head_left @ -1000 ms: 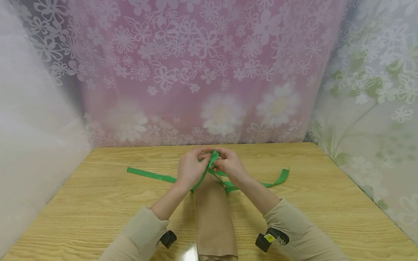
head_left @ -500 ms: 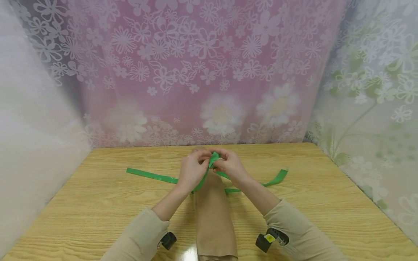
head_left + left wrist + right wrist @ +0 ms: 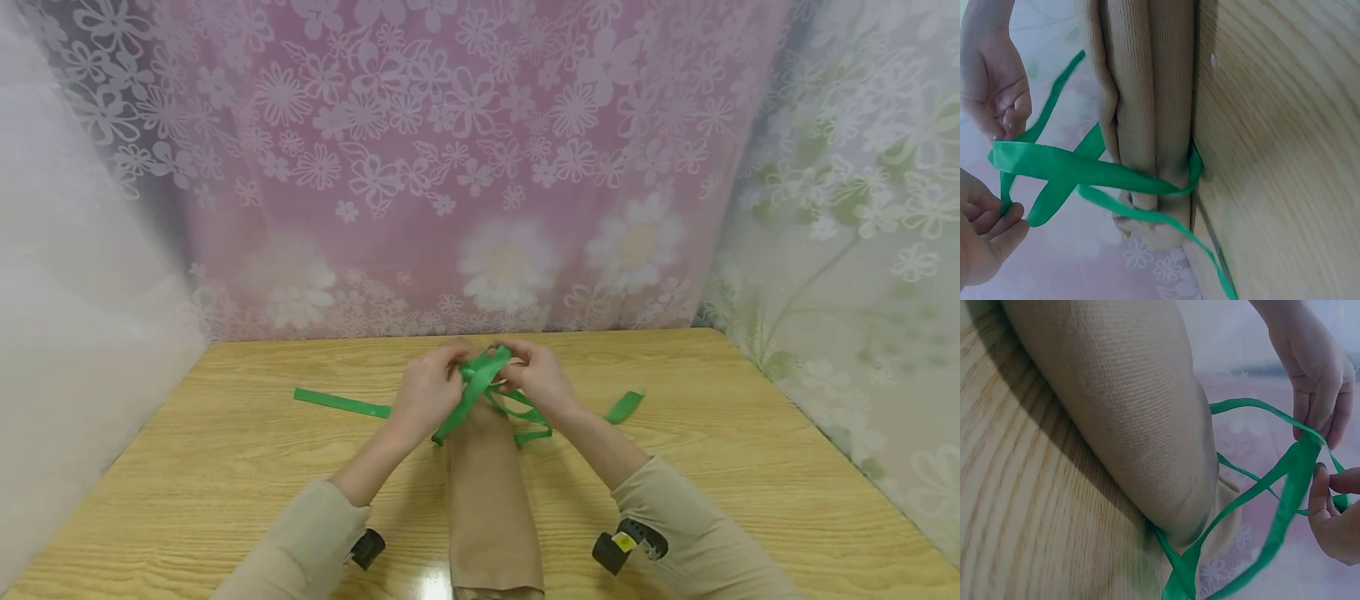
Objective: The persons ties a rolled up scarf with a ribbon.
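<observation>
A long roll of brown cloth (image 3: 491,500) lies on the table, pointing away from me. Its far part is wrapped by a green ribbon (image 3: 480,382), whose strands cross above the roll in a loose loop. My left hand (image 3: 429,390) pinches one part of the ribbon between thumb and fingers, left of the crossing. On the other side my right hand (image 3: 547,383) pinches another part. In the left wrist view, the ribbon (image 3: 1072,167) stretches from under the roll (image 3: 1147,94) up to both hands. The right wrist view shows the left hand (image 3: 1322,381) above the right hand (image 3: 1338,519).
One ribbon tail (image 3: 341,402) lies to the left on the wood-grain table (image 3: 225,467), and another tail (image 3: 624,407) lies to the right. Black wrist cameras (image 3: 367,548) sit at the sleeves. Flower-patterned sheets (image 3: 480,167) stand behind and at the sides.
My hands have moved slightly apart, the left one leftward. The ribbon between them has opened into a wider crossing and loop. The right tail has been drawn in a little.
</observation>
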`<state>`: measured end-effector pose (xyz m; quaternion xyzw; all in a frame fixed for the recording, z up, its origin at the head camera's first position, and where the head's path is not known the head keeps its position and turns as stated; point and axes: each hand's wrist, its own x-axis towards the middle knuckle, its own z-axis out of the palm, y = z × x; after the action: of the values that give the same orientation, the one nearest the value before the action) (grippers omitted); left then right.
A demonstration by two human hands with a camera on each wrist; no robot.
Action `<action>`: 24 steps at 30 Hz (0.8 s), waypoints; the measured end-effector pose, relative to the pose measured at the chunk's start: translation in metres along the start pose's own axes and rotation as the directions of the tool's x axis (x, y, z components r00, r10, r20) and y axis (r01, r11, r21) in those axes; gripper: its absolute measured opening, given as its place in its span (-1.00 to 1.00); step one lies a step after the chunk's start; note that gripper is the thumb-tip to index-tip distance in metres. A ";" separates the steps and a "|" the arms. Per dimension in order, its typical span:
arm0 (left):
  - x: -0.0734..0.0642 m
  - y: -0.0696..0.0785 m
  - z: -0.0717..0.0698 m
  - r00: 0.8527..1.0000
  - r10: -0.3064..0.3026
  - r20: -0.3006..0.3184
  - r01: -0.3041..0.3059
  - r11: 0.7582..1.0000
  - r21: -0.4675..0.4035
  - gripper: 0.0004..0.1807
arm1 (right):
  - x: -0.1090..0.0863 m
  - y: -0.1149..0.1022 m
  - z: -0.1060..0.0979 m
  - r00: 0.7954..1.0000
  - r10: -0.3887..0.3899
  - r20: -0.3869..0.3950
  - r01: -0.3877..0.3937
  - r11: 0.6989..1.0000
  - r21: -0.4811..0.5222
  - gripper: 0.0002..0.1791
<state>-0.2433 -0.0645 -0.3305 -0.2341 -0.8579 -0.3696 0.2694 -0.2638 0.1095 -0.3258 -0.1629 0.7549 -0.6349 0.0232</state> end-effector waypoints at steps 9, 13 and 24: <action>-0.002 -0.003 -0.010 0.991 0.124 0.054 -0.130 0.983 0.132 -0.58 | 0.004 0.004 -0.011 0.995 -0.066 -0.072 0.055 0.988 -0.142 -0.61; -0.003 -0.009 -0.013 0.980 0.195 0.039 -0.199 0.962 0.187 -0.72 | 0.004 0.006 -0.017 0.991 -0.089 -0.099 0.068 0.977 -0.201 -0.72; -0.003 -0.026 -0.032 0.982 0.183 0.053 -0.191 0.937 0.291 -0.90 | 0.003 0.006 -0.044 0.967 -0.237 -0.095 0.166 0.865 -0.473 -0.81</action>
<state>-0.2474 -0.1056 -0.3272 -0.2764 -0.8806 -0.2072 0.3244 -0.2784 0.1511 -0.3222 -0.1936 0.8622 -0.4468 -0.1395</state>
